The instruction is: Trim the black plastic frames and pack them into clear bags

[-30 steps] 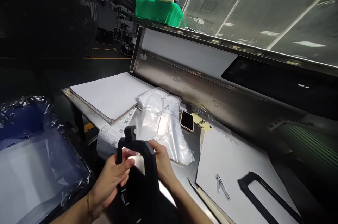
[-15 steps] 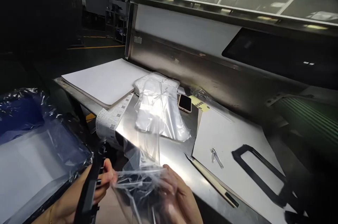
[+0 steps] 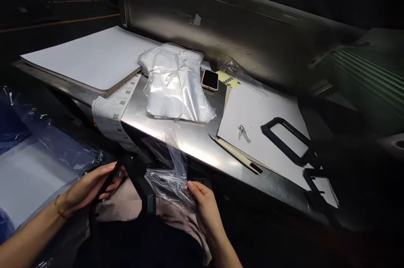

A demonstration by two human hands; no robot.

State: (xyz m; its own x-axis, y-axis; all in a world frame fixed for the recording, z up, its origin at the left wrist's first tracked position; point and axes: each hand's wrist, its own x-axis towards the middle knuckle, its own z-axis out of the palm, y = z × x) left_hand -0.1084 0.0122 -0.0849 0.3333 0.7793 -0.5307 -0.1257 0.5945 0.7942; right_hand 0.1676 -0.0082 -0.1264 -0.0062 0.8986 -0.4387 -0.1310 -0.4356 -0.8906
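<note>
Swung inward since the previous frame, a stiff black plastic frame (image 3: pixel 149 194) now stands between the hands, just below the steel surface (image 3: pixel 164 135), gripped by the curled fingers of the left hand (image 3: pixel 90 188). Fingers of the right hand (image 3: pixel 205 205) pinch a clear plastic bag (image 3: pixel 167 179): light, soft, slippery, probably best held by its edge.
</note>
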